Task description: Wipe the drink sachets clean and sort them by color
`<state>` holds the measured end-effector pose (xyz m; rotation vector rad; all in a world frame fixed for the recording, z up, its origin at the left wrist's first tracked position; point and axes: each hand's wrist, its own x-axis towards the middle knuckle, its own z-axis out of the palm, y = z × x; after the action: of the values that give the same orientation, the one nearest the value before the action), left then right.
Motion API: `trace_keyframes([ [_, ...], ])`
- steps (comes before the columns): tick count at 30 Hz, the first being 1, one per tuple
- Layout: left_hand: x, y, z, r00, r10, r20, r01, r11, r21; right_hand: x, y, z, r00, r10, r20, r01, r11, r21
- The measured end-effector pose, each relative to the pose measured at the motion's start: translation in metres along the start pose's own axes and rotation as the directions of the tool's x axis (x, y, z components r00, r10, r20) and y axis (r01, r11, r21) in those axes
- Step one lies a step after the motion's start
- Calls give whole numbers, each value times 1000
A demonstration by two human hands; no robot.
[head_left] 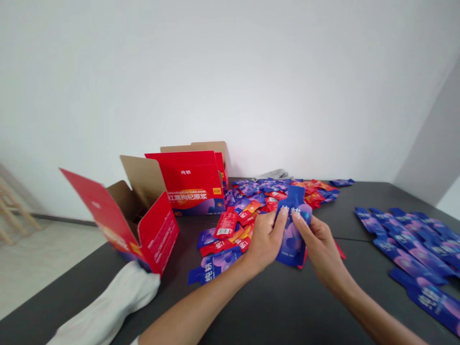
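Observation:
A blue spouted pouch with a purple pattern and white lettering is held upright above the dark table, its narrow neck at the top. My left hand grips its left side, the thumb lying on the front. On the right side, my right hand pinches it in the same way. A bit of red shows behind the pouch's lower edge, perhaps another pouch. Beyond my hands lies a loose pile of red pouches and blue pouches. One more blue pouch lies near my left forearm.
At the left stands an open red carton with raised flaps, in front of another red carton. Blue pouches lie in overlapping rows at the right. White fabric touches the near carton, and grey cloth lies by the wall.

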<state>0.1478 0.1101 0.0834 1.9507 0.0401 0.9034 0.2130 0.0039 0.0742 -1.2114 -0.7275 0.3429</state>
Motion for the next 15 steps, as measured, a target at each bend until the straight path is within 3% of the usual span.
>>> trace_keyframes([
  [5,-5,-4,4,999,15,32,-18,997,76,-2,4,-3,994,-8,-109,-2,995,-97],
  [9,-12,-5,7,980,89,175,-121,976,181,12,-17,-24,973,-27,-229,-2,993,-122],
  [12,-17,-8,11,939,131,318,-193,966,174,25,-41,-65,941,23,-337,-79,985,-154],
  [15,-25,-14,18,905,130,406,-205,967,148,29,-59,-130,915,194,-354,-290,926,-242],
])
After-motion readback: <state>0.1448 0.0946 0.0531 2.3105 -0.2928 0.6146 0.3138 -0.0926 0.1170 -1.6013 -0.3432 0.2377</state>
